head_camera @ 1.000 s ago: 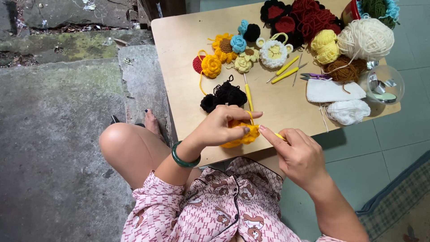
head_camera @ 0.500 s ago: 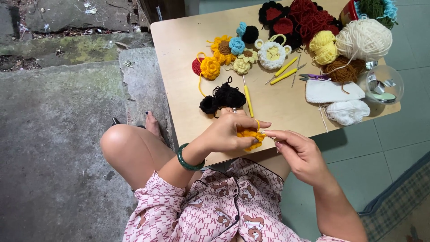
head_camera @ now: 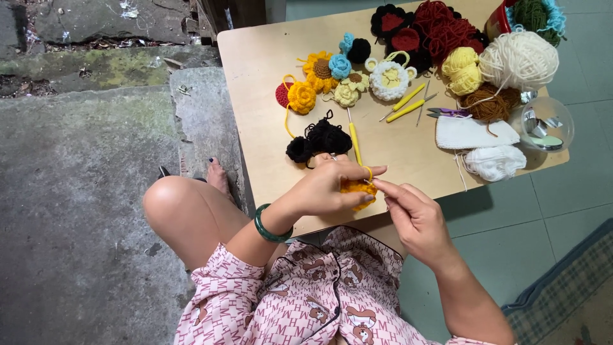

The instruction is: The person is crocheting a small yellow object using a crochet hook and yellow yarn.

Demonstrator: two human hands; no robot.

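Several finished crocheted yarn flowers (head_camera: pixel 319 80) lie on the table while left hand (head_camera: pixel 325 188) and right hand (head_camera: pixel 415 220) pinch an unfinished small orange crochet piece (head_camera: pixel 359 190).

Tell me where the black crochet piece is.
In the head view, the black crochet piece lies on the wooden table, just beyond the left hand, beside the yellow-handled hook.

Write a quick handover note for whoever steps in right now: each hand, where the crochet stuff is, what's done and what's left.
Left hand: pinching the small orange crochet piece, yarn looped over a finger.
Right hand: fingertips at the piece's right edge; any hook there is hidden.
On the table: finished flowers, black piece, yellow-handled hook, yarn balls.
Done: several flowers lie complete.
Left: the orange piece looks small and unfinished.
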